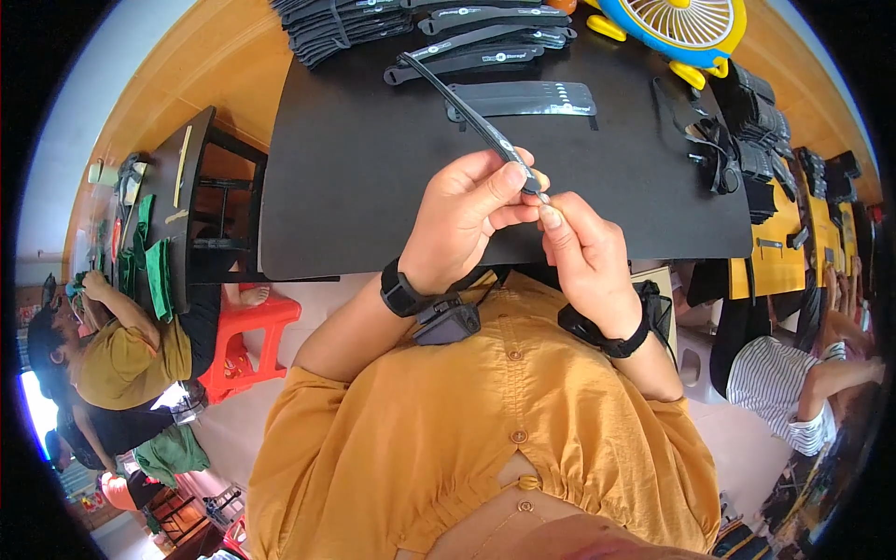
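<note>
My left hand (459,215) grips a narrow black strap (467,114) with white print, which slants up and away to the left over the table. My right hand (584,257) is closed in a pinch at the strap's near end, thumb and forefinger on something small there that I cannot make out. Beyond my hands lies a flat black strap piece (523,99) with pale marks at its right side. Behind it is a loose pile of black straps (495,58), and a thicker bundled stack (341,28) stands to its left.
The dark table (355,168) spans the space before me. A blue and yellow fan (677,33) stands at its far right. Dark cables (717,154) and stacked black straps (754,112) lie along the right side. People sit at other tables left and right, near a red stool (250,341).
</note>
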The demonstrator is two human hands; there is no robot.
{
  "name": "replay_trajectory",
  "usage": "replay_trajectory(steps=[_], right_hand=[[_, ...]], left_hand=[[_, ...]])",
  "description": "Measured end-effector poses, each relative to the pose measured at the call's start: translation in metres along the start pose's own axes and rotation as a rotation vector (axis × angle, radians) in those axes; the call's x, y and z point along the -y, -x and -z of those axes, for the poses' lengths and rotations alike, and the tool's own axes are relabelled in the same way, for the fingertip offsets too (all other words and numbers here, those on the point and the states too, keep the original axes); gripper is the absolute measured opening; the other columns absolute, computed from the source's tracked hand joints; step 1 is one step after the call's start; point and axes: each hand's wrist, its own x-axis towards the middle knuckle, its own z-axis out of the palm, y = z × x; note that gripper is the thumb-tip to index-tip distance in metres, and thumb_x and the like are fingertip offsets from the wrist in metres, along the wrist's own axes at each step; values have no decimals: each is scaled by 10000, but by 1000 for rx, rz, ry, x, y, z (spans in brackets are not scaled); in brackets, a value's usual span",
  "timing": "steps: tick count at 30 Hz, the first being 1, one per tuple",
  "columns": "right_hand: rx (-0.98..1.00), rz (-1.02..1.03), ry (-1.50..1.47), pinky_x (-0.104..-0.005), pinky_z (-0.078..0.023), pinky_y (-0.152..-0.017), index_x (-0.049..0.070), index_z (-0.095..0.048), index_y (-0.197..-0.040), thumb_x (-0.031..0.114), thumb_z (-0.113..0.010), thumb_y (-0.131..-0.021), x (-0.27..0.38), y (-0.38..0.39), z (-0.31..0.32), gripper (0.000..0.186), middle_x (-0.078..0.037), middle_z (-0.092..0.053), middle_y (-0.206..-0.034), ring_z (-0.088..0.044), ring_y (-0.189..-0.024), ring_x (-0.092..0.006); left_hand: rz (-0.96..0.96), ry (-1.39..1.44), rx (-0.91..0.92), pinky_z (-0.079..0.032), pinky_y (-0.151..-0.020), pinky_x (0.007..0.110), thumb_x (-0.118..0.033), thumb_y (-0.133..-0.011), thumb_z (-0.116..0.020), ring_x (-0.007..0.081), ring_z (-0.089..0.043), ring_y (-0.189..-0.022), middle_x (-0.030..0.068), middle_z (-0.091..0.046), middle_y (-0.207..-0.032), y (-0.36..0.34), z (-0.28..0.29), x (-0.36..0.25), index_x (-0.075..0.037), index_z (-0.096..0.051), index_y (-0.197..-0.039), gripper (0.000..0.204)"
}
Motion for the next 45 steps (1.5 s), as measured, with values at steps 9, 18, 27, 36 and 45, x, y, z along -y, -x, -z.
replay_trajectory(steps=[9, 18, 27, 36, 45], right_hand=[[109, -292, -226, -252, -448, -532, 49, -605, -1013, 199, -560, -1002, 21, -6, 7, 157, -7, -563, -632, -550, -569, -81], [165, -181, -436, -193, -452, -558, 170, -528, -1409, 97, -529, -1005, 13, -10, 2, 411, -41, -660, -947, -562, -641, -57], [125, -265, -596, -161, -386, -507, 135, -554, -1383, 111, -538, -1007, 14, -8, 3, 377, 9, -616, -890, -508, -616, -28], [39, -108, -306, -203, -480, -664, 80, -623, -1297, 77, -561, -984, 20, -8, 11, 319, -61, -685, -1032, -602, -778, -79], [38, 56, -355, -321, -466, -1008, 35, -617, -1277, 52, -552, -974, 14, -7, 6, 310, -165, -612, -1306, -582, -1226, -256]], left_hand=[[34, 29, -20, -569, -844, 299, -192, -1018, -523, 169, -669, -918, 121, -661, -1055, 3, -1, -8, 5, -559, -1197, 268], [32, -52, -44, -559, -818, 267, -205, -998, -570, 136, -654, -899, 73, -655, -1024, 3, -2, -17, 11, -605, -1112, 248], [57, -262, -77, -563, -748, 260, -281, -983, -599, 148, -669, -796, 87, -678, -911, 1, -12, -31, 32, -644, -1020, 319], [-497, -1214, -109, -412, -519, 243, -193, -898, -713, 71, -502, -570, 28, -566, -634, 11, -27, -31, -12, -597, -807, 233], [-586, -1257, -148, -422, -497, 298, -248, -882, -730, 174, -516, -533, 86, -531, -630, 9, -20, -16, -40, -526, -797, 303]])
